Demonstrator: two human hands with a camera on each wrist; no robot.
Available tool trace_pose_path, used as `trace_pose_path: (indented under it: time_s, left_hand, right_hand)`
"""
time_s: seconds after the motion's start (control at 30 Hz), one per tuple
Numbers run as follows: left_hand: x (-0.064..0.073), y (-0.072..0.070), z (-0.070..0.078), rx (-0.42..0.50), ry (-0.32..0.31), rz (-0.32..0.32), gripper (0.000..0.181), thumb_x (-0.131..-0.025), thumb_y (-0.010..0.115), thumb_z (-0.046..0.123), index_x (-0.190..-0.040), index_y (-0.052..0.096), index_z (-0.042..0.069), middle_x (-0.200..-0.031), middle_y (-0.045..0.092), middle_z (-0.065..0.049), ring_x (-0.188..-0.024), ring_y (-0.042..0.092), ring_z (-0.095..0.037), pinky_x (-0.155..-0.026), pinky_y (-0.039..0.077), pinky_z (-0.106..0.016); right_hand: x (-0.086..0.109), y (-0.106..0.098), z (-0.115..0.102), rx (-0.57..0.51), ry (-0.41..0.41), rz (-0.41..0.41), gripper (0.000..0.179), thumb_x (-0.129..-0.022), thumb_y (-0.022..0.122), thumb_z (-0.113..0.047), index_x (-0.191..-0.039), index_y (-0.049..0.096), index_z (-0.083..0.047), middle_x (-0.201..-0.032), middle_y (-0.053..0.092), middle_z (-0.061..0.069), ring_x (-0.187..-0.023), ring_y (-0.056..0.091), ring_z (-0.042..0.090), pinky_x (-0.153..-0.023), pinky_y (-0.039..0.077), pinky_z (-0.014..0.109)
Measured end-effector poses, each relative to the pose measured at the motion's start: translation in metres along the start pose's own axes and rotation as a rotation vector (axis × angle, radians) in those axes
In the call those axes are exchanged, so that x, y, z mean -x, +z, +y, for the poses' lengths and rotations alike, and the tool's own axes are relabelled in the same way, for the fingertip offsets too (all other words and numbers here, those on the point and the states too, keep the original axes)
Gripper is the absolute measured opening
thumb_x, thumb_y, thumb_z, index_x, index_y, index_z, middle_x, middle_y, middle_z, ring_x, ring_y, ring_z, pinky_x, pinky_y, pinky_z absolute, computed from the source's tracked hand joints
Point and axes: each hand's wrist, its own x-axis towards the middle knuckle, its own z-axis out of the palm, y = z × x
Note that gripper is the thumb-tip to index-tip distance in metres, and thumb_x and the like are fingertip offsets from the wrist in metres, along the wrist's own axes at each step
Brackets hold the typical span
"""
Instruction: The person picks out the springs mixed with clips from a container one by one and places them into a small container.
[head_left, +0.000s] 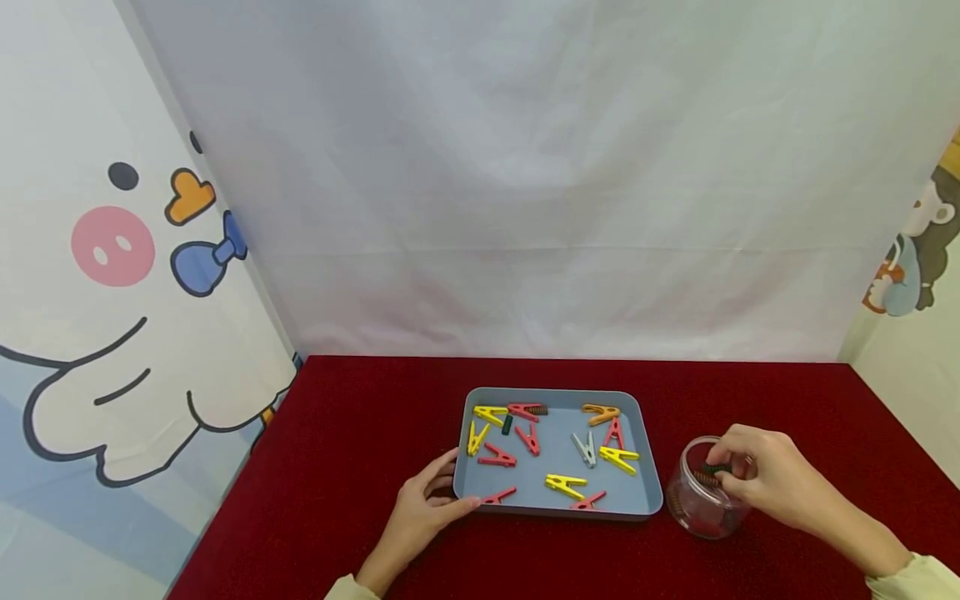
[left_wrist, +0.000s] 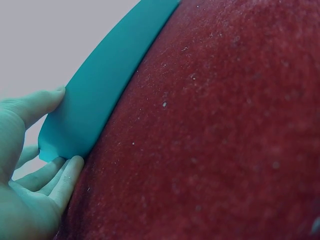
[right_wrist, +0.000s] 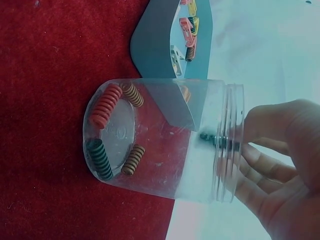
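My right hand (head_left: 765,471) pinches a dark green coil spring (right_wrist: 220,141) just inside the mouth of a clear jar (right_wrist: 160,165). Seen from the right wrist, the spring is blurred. At the jar's bottom lie a red spring (right_wrist: 106,106), a green spring (right_wrist: 100,159) and two brown springs (right_wrist: 133,159). My left hand (head_left: 420,508) holds the near left corner of a grey-blue tray (head_left: 555,511), thumb against the front wall and fingers at the left side. The left wrist view shows the tray's outer wall (left_wrist: 100,95) between thumb and fingers.
Scattered in the tray are several red, yellow, orange and white clothespins, such as a yellow clothespin (head_left: 618,459). A brown spring (head_left: 537,410) and a dark green spring (head_left: 507,425) lie among them. A red cloth (head_left: 360,433) covers the table, with a white curtain (head_left: 562,183) behind.
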Motion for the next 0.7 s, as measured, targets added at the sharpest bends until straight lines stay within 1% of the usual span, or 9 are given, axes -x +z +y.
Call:
trace_pose_path:
  time_s: [0.07,0.13,0.4,0.5,0.7]
  left_hand:
    - [-0.0022,0.0003,-0.0063,-0.001,0.007,0.003,0.074,-0.078,0.08,0.023,-0.142,0.044,0.013,-0.127,0.054,-0.015,-0.112,0.054,-0.026,-0.079,0.05,-0.026]
    - [-0.0027,0.0003,-0.0078,-0.005,0.012,0.005,0.074,-0.078,0.08,0.024,-0.142,0.044,0.014,-0.126,0.054,-0.014,-0.112,0.054,-0.025,-0.079,0.05,-0.026]
    - [-0.001,-0.0001,-0.0066,-0.017,0.015,0.01,0.072,-0.077,0.08,0.024,-0.14,0.046,0.015,-0.125,0.055,-0.014,-0.111,0.054,-0.025,-0.079,0.05,-0.025]
    - [-0.001,0.0,-0.0071,-0.011,0.012,0.007,0.073,-0.077,0.08,0.024,-0.141,0.046,0.014,-0.125,0.054,-0.014,-0.111,0.054,-0.026,-0.079,0.05,-0.024]
    - [-0.001,-0.0003,-0.0079,0.011,0.005,0.002,0.073,-0.077,0.08,0.023,-0.141,0.046,0.014,-0.125,0.054,-0.015,-0.111,0.054,-0.026,-0.078,0.05,-0.024]
  right_hand:
    - [-0.0005,-0.0001,0.0004,-0.006,-0.005,0.002,0.038,-0.059,0.078,0.012,-0.075,0.065,-0.02,-0.074,0.055,-0.014,-0.061,0.046,0.001,-0.047,0.041,0.02]
    - [-0.0008,0.0001,0.0002,-0.008,-0.004,0.004,0.039,-0.059,0.078,0.013,-0.075,0.065,-0.02,-0.074,0.056,-0.014,-0.061,0.047,0.001,-0.047,0.042,0.02]
    - [-0.0027,-0.0006,-0.0013,-0.008,-0.015,0.0,0.042,-0.059,0.077,0.014,-0.077,0.064,-0.022,-0.076,0.057,-0.014,-0.062,0.047,0.001,-0.048,0.042,0.021]
    - [-0.0029,-0.0004,-0.0034,-0.011,-0.011,-0.009,0.04,-0.06,0.078,0.013,-0.078,0.065,-0.021,-0.076,0.056,-0.015,-0.062,0.048,0.001,-0.048,0.043,0.02]
    - [-0.0066,0.0007,-0.009,-0.022,-0.03,-0.007,0.039,-0.062,0.08,0.01,-0.08,0.065,-0.021,-0.079,0.059,-0.013,-0.063,0.048,0.0,-0.05,0.045,0.021]
